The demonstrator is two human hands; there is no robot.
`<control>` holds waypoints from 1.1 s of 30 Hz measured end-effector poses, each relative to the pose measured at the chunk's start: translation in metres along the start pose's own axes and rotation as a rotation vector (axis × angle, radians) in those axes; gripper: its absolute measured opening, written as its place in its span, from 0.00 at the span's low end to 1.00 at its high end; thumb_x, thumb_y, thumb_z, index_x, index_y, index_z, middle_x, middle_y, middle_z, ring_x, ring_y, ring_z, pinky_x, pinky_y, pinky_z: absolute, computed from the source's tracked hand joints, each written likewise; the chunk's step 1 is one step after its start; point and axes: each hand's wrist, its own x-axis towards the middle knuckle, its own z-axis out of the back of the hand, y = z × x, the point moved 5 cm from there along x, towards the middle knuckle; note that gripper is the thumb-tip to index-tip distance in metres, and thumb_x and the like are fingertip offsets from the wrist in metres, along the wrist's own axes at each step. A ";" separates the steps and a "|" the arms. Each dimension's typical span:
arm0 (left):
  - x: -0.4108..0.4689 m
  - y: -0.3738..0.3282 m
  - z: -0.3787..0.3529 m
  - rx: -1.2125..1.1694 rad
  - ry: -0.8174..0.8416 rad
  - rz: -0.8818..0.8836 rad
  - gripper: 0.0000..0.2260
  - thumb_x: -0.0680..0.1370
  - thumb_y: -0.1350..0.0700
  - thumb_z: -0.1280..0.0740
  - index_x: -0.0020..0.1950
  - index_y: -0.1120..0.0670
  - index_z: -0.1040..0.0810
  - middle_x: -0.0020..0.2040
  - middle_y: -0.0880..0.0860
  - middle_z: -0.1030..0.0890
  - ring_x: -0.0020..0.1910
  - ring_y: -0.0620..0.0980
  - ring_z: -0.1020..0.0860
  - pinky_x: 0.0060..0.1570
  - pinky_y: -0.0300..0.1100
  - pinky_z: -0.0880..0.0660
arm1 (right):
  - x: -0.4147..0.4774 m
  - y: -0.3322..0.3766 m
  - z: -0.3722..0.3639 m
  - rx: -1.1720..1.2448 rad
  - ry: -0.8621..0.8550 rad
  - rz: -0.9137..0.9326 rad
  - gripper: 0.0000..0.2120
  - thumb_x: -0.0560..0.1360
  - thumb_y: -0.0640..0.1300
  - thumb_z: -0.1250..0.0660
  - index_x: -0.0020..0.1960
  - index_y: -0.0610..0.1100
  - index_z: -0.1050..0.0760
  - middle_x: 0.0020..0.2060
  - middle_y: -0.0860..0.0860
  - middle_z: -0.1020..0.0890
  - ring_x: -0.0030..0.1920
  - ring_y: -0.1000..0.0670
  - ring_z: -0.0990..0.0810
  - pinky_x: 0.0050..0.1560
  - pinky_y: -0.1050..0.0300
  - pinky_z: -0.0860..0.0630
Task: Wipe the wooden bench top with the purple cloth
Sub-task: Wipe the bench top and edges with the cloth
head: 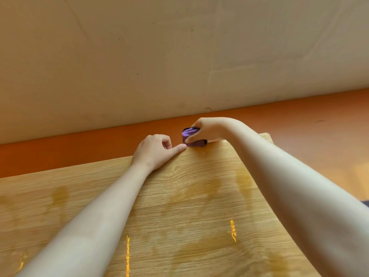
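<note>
Right hand (207, 129) is clenched around the bunched purple microfibre cloth (192, 137), thumb pinching it from the near side, fingers wrapped over the top. Cloth sits right on the far edge of the light oak-grain wooden bench top (179, 206), close to that edge's right corner, partly hanging past it.

Left hand (156, 151) holds nothing: fingers curled loosely in, index finger stretched flat along the bench's far edge, tip touching or just beside the cloth; can't tell which. Heel of that hand rests on the bench.

Both forearms are bare and run from the near side of the bench up to its far edge.

Bench surface shows darker damp-looking patches across its middle and near parts, plus 3 bright yellow glare streaks near the near edge.

Beyond the bench's far edge: orange floor (79, 148), then a beige wall (139, 56) with faint cracks and specks.
</note>
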 end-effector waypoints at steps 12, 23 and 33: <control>-0.001 -0.003 0.003 0.016 -0.017 0.007 0.23 0.70 0.31 0.35 0.31 0.51 0.25 0.30 0.45 0.23 0.34 0.44 0.24 0.31 0.40 0.35 | -0.061 -0.130 0.069 -0.038 -0.055 -0.277 0.17 0.72 0.57 0.31 0.52 0.45 0.23 0.44 0.48 0.20 0.39 0.50 0.25 0.38 0.58 0.31; -0.001 -0.004 0.005 0.011 -0.023 0.017 0.24 0.69 0.30 0.35 0.31 0.51 0.24 0.30 0.45 0.22 0.34 0.44 0.24 0.30 0.40 0.35 | -0.102 -0.189 0.036 0.779 -0.540 -0.114 0.08 0.76 0.41 0.33 0.52 0.38 0.22 0.40 0.44 0.22 0.40 0.48 0.27 0.37 0.57 0.33; -0.002 -0.006 0.005 0.015 -0.009 -0.011 0.23 0.70 0.31 0.36 0.32 0.50 0.23 0.30 0.46 0.22 0.34 0.45 0.24 0.30 0.40 0.33 | -0.173 -0.193 -0.038 0.911 -0.694 -0.099 0.05 0.75 0.41 0.32 0.49 0.41 0.21 0.37 0.48 0.23 0.37 0.53 0.30 0.32 0.59 0.38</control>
